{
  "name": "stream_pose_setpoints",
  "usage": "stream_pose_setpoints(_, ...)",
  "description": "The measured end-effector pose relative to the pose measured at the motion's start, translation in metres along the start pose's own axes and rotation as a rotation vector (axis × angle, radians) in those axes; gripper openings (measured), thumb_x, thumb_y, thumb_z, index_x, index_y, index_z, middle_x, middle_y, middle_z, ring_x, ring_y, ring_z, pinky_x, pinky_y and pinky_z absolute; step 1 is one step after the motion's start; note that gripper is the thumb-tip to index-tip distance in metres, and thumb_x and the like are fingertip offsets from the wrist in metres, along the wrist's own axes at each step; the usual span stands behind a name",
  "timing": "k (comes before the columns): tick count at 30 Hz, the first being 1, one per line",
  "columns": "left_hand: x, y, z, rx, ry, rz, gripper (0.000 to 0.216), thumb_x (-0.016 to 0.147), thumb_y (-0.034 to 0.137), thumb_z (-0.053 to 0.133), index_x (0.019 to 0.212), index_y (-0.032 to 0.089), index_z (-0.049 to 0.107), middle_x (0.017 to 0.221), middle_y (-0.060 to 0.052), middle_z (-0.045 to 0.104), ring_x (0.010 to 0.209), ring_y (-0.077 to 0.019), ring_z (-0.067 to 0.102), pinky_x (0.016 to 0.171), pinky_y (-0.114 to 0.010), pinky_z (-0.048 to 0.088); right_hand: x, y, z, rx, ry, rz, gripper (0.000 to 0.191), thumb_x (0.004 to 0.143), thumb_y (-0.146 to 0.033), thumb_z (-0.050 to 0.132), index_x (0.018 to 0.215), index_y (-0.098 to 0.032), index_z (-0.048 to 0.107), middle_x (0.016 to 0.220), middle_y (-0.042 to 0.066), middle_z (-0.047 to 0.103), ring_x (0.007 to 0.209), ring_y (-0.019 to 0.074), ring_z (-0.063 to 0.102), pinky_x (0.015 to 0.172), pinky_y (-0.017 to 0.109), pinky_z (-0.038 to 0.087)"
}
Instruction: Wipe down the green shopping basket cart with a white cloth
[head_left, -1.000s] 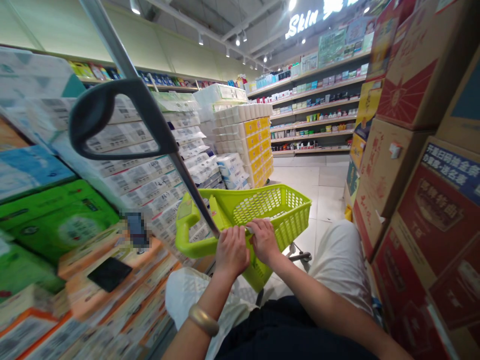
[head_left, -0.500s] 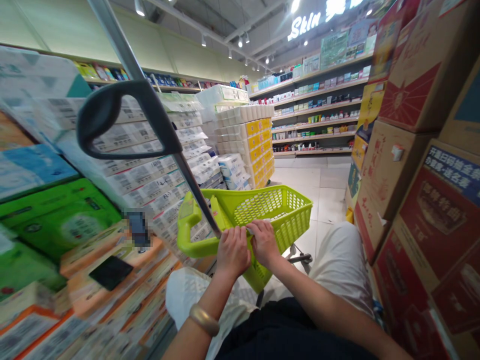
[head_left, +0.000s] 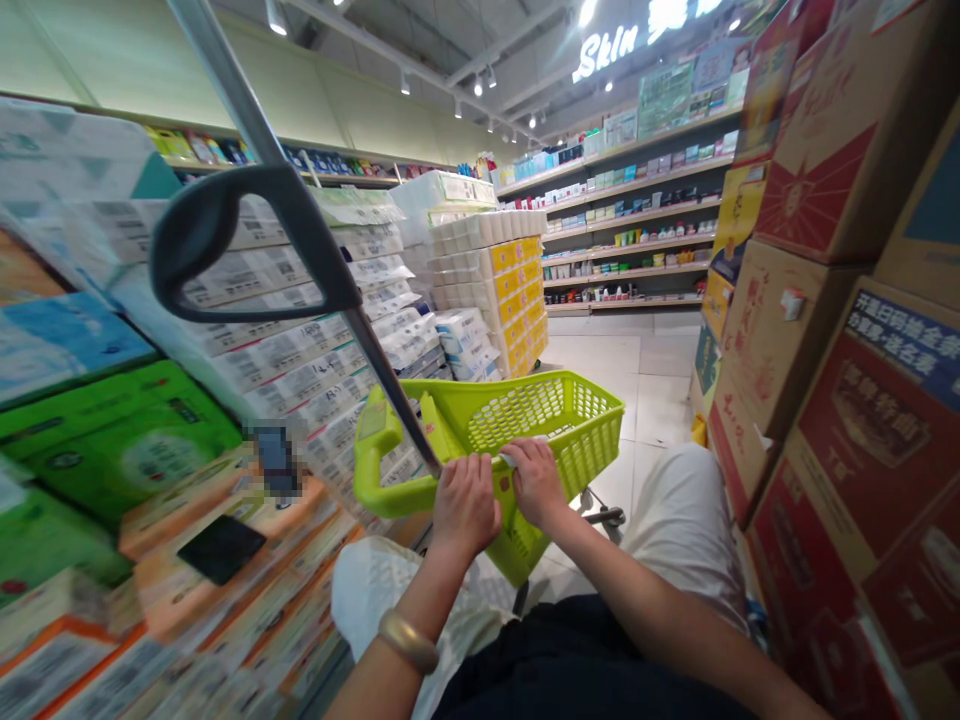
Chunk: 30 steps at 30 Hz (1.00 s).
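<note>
A lime-green shopping basket cart (head_left: 592, 445) with perforated walls stands before my knees. My left hand (head_left: 465, 505), below a gold bangle (head_left: 409, 640), has its fingers curled over the cart's near rim, beside the foot of the metal pole (head_left: 390, 375). Just to its right, my right hand (head_left: 534, 485) lies bent over the same rim. A small white piece (head_left: 508, 460), perhaps tissue or cloth, peeks out by its fingers; most of it is hidden. The pole leans up to the left and carries a dark grey loop handle (head_left: 330, 250).
Stacked tissue packs (head_left: 300, 345) line the left, with a black flat object (head_left: 221, 549) on orange packs. Red and brown cartons (head_left: 780, 340) rise close on the right. Ahead, tiled floor (head_left: 652, 385) leads to stocked shelves (head_left: 630, 205).
My right hand has slid slightly to the right along the rim, away from my left hand, uncovering a small brownish spot. My left hand and the cart look almost unchanged.
</note>
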<state>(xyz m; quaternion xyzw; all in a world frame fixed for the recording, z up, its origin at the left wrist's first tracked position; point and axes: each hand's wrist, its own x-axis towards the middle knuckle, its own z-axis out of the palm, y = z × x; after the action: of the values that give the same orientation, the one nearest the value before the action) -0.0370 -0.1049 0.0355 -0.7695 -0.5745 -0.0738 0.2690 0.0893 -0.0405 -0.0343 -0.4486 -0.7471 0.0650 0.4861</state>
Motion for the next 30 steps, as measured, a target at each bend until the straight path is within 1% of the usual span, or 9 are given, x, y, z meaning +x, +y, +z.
stream_pose_setpoints(4, -0.001, -0.001, 0.0, 0.008, -0.005, 0.007, 0.049, 0.07, 0.021, 0.055, 0.117, 0.008, 0.054, 0.095, -0.012, 0.058, 0.093, -0.0284, 0.05, 0.091, -0.043, 0.035, 0.0, 0.003, -0.005, 0.004, -0.059, -0.055, 0.038, 0.081, -0.005, 0.047, 0.11, -0.025, 0.062, 0.112, 0.004, 0.06, 0.107, 0.0201, 0.047, 0.1, 0.034, 0.033)
stream_pose_setpoints(9, -0.001, 0.0, 0.001, 0.013, 0.009, 0.011, 0.052, 0.069, 0.022, 0.056, 0.119, 0.008, 0.054, 0.096, -0.013, 0.058, 0.093, -0.0286, 0.049, 0.092, -0.044, 0.034, 0.005, 0.019, -0.011, -0.07, -0.008, 0.076, 0.033, 0.083, -0.004, 0.047, 0.102, -0.023, 0.065, 0.106, 0.005, 0.062, 0.104, 0.0211, 0.048, 0.099, 0.036, 0.032)
stream_pose_setpoints(12, 0.0, 0.0, 0.001, 0.023, 0.015, 0.007, 0.049, 0.07, 0.022, 0.055, 0.117, 0.007, 0.054, 0.094, -0.013, 0.058, 0.091, -0.0284, 0.049, 0.091, -0.043, 0.034, 0.006, 0.005, -0.006, -0.039, -0.01, 0.088, 0.032, 0.081, -0.004, 0.047, 0.101, -0.022, 0.065, 0.104, 0.006, 0.062, 0.103, 0.0215, 0.048, 0.098, 0.036, 0.033)
stream_pose_setpoints(15, 0.001, 0.0, 0.0, 0.02, 0.017, 0.0, 0.043, 0.071, 0.022, 0.054, 0.112, 0.009, 0.056, 0.092, -0.012, 0.058, 0.09, -0.0279, 0.049, 0.089, -0.042, 0.035, 0.005, -0.013, -0.001, 0.025, -0.051, 0.001, 0.034, 0.081, -0.005, 0.048, 0.105, -0.023, 0.064, 0.109, 0.006, 0.062, 0.105, 0.0212, 0.048, 0.098, 0.035, 0.033)
stream_pose_setpoints(17, 0.0, 0.0, 0.0, 0.012, 0.018, 0.002, 0.042, 0.071, 0.022, 0.054, 0.111, 0.009, 0.056, 0.093, -0.012, 0.058, 0.09, -0.0277, 0.049, 0.089, -0.042, 0.035, 0.005, -0.015, -0.001, 0.041, -0.078, -0.052, 0.036, 0.081, -0.005, 0.048, 0.107, -0.024, 0.063, 0.111, 0.005, 0.061, 0.106, 0.021, 0.048, 0.099, 0.035, 0.032)
stream_pose_setpoints(20, -0.001, 0.0, 0.0, 0.002, 0.026, 0.003, 0.046, 0.069, 0.02, 0.055, 0.113, 0.009, 0.055, 0.094, -0.012, 0.058, 0.091, -0.0277, 0.049, 0.091, -0.042, 0.035, 0.005, 0.0, -0.006, 0.002, -0.081, -0.048, 0.034, 0.082, -0.006, 0.048, 0.106, -0.025, 0.063, 0.108, 0.004, 0.062, 0.103, 0.0211, 0.049, 0.097, 0.035, 0.033)
stream_pose_setpoints(24, -0.001, 0.001, -0.001, 0.01, 0.038, 0.003, 0.05, 0.068, 0.021, 0.056, 0.116, 0.008, 0.055, 0.094, -0.012, 0.058, 0.091, -0.0278, 0.049, 0.092, -0.043, 0.034, 0.006, 0.022, -0.012, -0.073, -0.004, 0.077, 0.032, 0.083, -0.005, 0.046, 0.101, -0.023, 0.065, 0.104, 0.006, 0.062, 0.102, 0.0222, 0.048, 0.097, 0.037, 0.033)
stream_pose_setpoints(27, 0.0, 0.001, -0.001, 0.019, 0.031, 0.002, 0.048, 0.068, 0.021, 0.056, 0.115, 0.007, 0.055, 0.094, -0.012, 0.058, 0.09, -0.0275, 0.049, 0.091, -0.042, 0.034, 0.005, 0.013, -0.009, -0.057, 0.005, 0.088, 0.032, 0.082, -0.005, 0.046, 0.1, -0.022, 0.065, 0.103, 0.006, 0.062, 0.102, 0.0223, 0.048, 0.098, 0.037, 0.033)
stream_pose_setpoints(30, 0.001, 0.0, -0.001, 0.011, 0.023, -0.003, 0.043, 0.07, 0.022, 0.055, 0.111, 0.009, 0.056, 0.093, -0.011, 0.058, 0.09, -0.027, 0.05, 0.09, -0.041, 0.034, 0.003, -0.007, -0.003, 0.0, -0.03, 0.005, 0.035, 0.08, -0.005, 0.048, 0.106, -0.023, 0.064, 0.109, 0.006, 0.061, 0.104, 0.0219, 0.047, 0.1, 0.037, 0.032)
